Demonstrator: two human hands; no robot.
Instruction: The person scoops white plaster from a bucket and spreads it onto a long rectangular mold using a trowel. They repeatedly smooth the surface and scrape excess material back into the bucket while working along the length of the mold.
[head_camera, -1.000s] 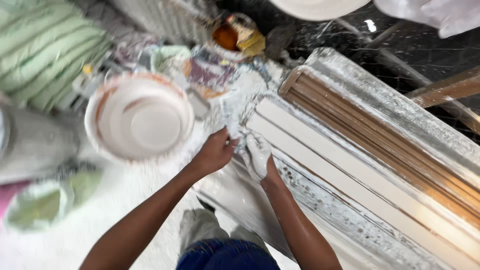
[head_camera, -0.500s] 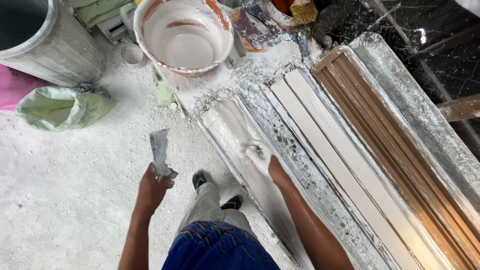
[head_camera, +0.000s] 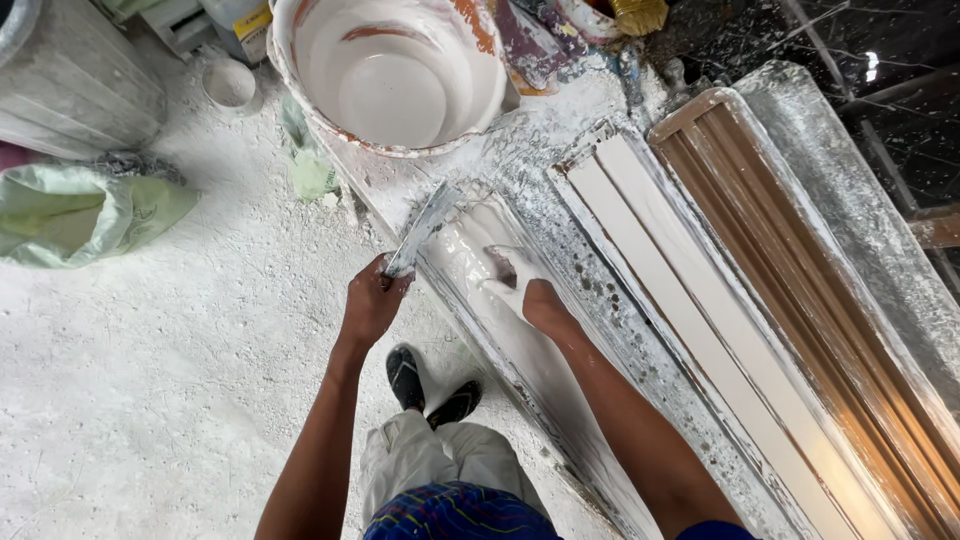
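Observation:
My left hand (head_camera: 372, 300) grips a plaster-caked scraper (head_camera: 424, 226) whose blade points up and right onto the near end of a long mould (head_camera: 520, 370) filled with wet white plaster. My right hand (head_camera: 525, 288), coated in white plaster, lies flat in the wet plaster of that mould with its fingers spread. A large bucket (head_camera: 395, 70) smeared with white plaster stands just beyond the mould's end.
To the right lie a second mould (head_camera: 700, 330) with set white strips and an empty brown one (head_camera: 800, 300). A grey bin (head_camera: 70, 90), a green sack (head_camera: 80, 215) and a small cup (head_camera: 230, 85) stand at the left. My feet (head_camera: 430, 385) rest on the plaster-dusted floor.
My left hand has carried the scraper from out over the floor rightward to the mould's end. My right hand stays in the wet plaster. The view has shifted toward the bucket.

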